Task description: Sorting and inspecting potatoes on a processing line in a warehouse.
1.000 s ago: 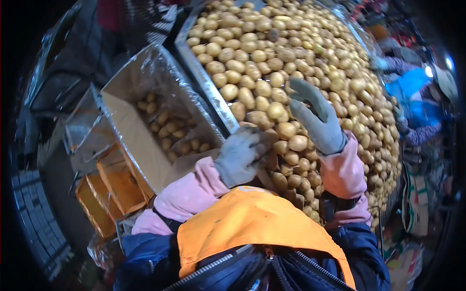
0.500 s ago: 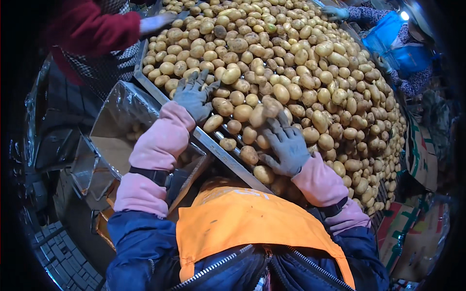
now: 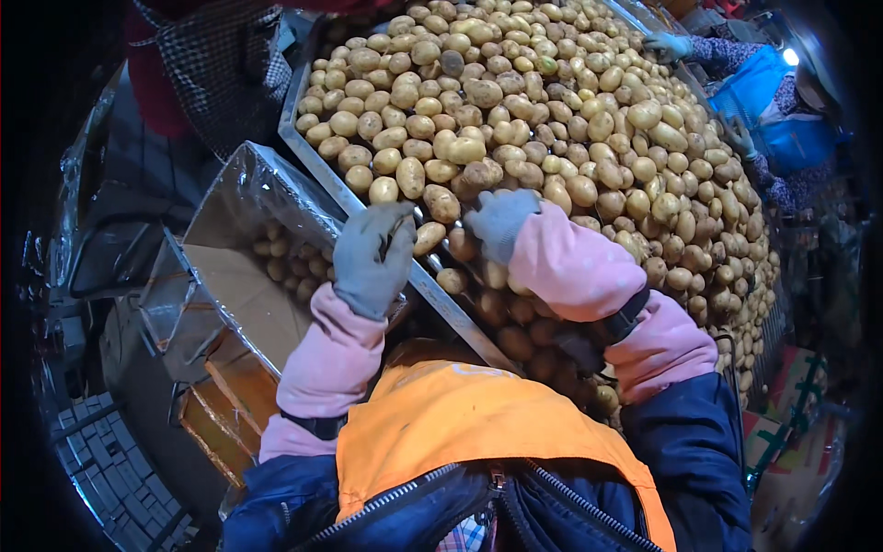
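Observation:
A big heap of potatoes (image 3: 589,120) covers a metal-edged sorting table (image 3: 322,170). My left hand (image 3: 373,256), in a grey glove, is above the table's near-left rail with its fingers curled in. Whatever may be inside that hand is hidden. My right hand (image 3: 502,224), gloved alike, lies against potatoes at the near edge of the heap, fingers bent down and mostly out of sight. Between the hands a single potato (image 3: 428,237) and a few others rest on metal rollers.
Left of the rail stands a plastic-lined cardboard box (image 3: 241,281) with potatoes inside. A person in a checked apron (image 3: 216,78) stands at the far left. Another person's gloved hand (image 3: 669,44) touches the heap at the far right. Cartons (image 3: 791,396) lie at the lower right.
Both hands have curled from spread fingers. My left hand has come nearer to me, and my right hand has shifted up and left. The view has shifted, and the far-left person's hand is out of sight.

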Action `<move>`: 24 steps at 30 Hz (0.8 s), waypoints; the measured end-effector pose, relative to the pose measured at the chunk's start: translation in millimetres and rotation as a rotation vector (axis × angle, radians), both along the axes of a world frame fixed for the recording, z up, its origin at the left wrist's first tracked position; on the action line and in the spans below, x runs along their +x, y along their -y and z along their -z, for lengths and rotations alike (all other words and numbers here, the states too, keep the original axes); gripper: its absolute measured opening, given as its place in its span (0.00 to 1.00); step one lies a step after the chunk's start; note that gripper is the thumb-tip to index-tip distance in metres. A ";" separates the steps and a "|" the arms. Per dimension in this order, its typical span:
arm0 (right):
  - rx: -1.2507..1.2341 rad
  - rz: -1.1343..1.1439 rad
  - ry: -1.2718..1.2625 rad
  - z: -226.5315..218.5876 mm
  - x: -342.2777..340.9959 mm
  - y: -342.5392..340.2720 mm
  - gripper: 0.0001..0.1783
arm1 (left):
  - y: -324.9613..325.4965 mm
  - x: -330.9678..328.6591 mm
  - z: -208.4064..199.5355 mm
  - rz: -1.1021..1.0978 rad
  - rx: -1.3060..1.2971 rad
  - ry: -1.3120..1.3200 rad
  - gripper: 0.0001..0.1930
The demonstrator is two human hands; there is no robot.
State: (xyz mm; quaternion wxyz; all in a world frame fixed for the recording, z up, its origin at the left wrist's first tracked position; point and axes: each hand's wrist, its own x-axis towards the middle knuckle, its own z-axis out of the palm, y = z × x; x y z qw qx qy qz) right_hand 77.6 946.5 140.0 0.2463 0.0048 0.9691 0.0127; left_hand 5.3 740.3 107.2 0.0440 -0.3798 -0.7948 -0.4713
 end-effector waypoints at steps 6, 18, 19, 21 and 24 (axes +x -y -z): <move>-0.219 0.128 -0.036 -12.4 15.0 -30.5 0.28 | 16.8 40.8 -6.9 0.101 0.102 0.084 0.12; -0.286 0.221 -0.314 -30.2 -29.9 4.0 0.27 | 13.4 39.6 2.6 0.123 0.113 -0.070 0.15; -0.223 0.139 -0.294 -13.1 -29.1 4.0 0.26 | 15.8 37.7 0.7 0.086 0.106 -0.028 0.14; -0.115 0.043 -0.232 7.0 -23.9 7.6 0.23 | 16.6 33.1 0.8 0.047 0.110 0.029 0.14; -0.042 0.063 -0.077 9.6 -40.1 29.3 0.22 | 17.5 28.9 2.6 0.023 0.094 0.032 0.14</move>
